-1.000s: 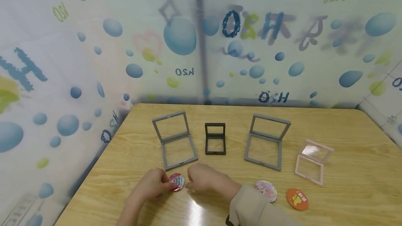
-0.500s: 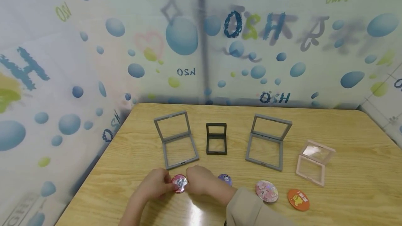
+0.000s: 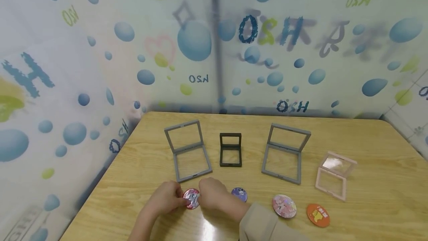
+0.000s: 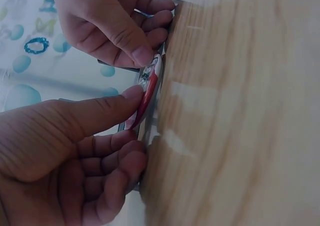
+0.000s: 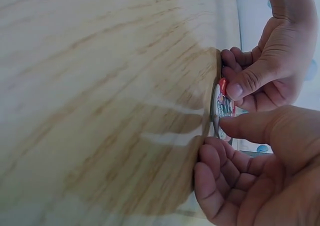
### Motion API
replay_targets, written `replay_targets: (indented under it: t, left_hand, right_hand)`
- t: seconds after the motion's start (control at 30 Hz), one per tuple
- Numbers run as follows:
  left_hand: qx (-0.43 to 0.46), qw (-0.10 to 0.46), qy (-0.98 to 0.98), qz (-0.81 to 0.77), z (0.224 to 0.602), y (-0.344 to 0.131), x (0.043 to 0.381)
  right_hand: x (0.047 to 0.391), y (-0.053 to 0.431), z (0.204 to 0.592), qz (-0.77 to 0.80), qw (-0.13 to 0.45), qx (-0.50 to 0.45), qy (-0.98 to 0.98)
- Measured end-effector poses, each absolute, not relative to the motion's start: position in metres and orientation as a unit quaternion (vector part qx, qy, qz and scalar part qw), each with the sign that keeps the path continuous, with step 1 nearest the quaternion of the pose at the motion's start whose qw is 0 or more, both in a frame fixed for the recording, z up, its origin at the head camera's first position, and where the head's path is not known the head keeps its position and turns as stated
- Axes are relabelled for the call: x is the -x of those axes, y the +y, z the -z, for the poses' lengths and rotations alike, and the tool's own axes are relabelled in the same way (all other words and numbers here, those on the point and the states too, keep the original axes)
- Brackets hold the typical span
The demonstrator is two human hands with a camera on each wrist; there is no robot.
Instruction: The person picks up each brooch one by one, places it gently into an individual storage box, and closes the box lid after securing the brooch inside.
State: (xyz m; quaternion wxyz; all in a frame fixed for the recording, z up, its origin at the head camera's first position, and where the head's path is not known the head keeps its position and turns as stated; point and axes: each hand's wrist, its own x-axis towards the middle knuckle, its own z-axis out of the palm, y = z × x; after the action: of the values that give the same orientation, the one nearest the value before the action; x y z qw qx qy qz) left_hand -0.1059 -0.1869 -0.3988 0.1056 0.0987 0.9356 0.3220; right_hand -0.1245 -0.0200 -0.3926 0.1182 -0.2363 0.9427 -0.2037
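A round red badge [image 3: 191, 198] with a silvery printed face lies near the table's front, between both hands. My left hand [image 3: 167, 198] pinches its left edge, thumb on the face and fingers curled at the rim. From the other side my right hand [image 3: 214, 194] grips the right edge, its thumb also on the face. In the left wrist view the badge [image 4: 147, 86] is seen edge-on, low over the wood, tilted slightly. The right wrist view shows both thumbs on the badge [image 5: 224, 108]; its underside is hidden.
Behind the hands stand open hinged frames: a grey frame [image 3: 177, 163], a small black frame [image 3: 230, 165], another grey frame [image 3: 282, 177] and a pink frame [image 3: 329, 192]. To the right lie a purple badge [image 3: 239, 194], a pink badge [image 3: 284, 206] and an orange badge [image 3: 318, 215].
My right hand has closed the small gap to the red badge and now holds its edge. The right forearm has shifted, uncovering the purple badge.
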Motion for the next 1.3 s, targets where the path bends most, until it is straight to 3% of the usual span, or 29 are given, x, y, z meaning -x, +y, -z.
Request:
replay_targets:
  t: [0.4,0.7,1.0,1.3]
  left_hand:
    - [-0.053,0.092,0.921,-0.375,0.396,-0.186,0.107]
    - [-0.008,0.051,0.915,-0.401,0.392,-0.185,0.113]
    - [0.018,0.002,0.918,-0.396,0.38,-0.184,0.127]
    - [0.025,-0.045,0.931,-0.361,0.377,-0.181,0.15]
  right_hand:
    - [0.126,-0.018,0.4,0.301,0.109,0.224,0.921]
    - [0.138,-0.018,0.403,0.403,0.113,0.226,0.879]
    - [0.157,-0.024,0.4,0.544,0.18,0.149,0.806]
    - [0.172,-0.031,0.399,0.631,0.175,0.06,0.753]
